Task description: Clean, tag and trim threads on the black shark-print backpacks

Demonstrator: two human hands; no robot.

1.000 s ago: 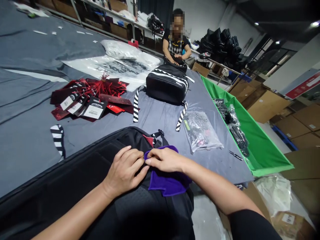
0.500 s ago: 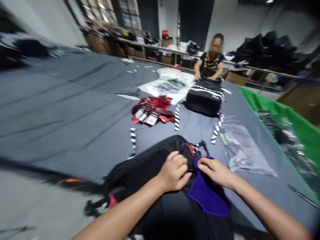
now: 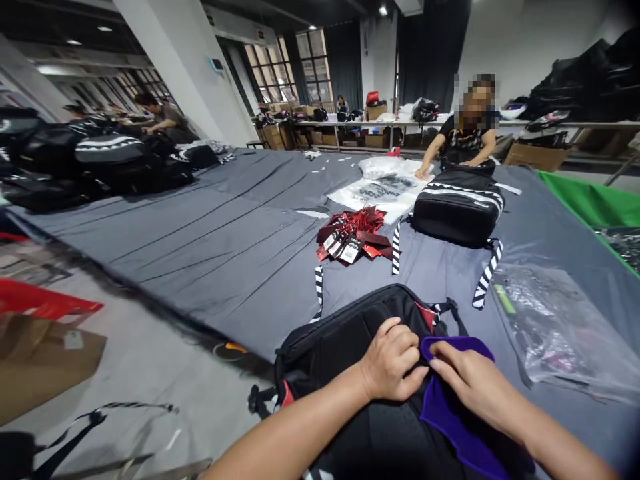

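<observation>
A black backpack [image 3: 345, 333] with red corner patches lies before me at the table's near edge. My left hand [image 3: 395, 360] is closed on the backpack's black fabric near its middle, thumb pressed to the curled fingers. Right beside it, my right hand [image 3: 465, 380] pinches the upper edge of a purple cloth [image 3: 450, 423], which drapes over the backpack's right part. The lower end of the cloth falls partly under my right forearm. What lies between my left fingertips is hidden.
Red hang tags [image 3: 353, 237] lie in a heap on the grey-covered table [image 3: 225, 247]. A co-worker [image 3: 465, 133] handles another black backpack [image 3: 457, 207] across from me. A clear plastic bag [image 3: 560, 327] lies to the right. Black bags [image 3: 100, 153] are piled far left.
My view has swung left, so the scene sits further right and the bag pile shows. Both hands keep their places on the backpack and purple cloth. The co-worker's one hand has reached toward the white bags.
</observation>
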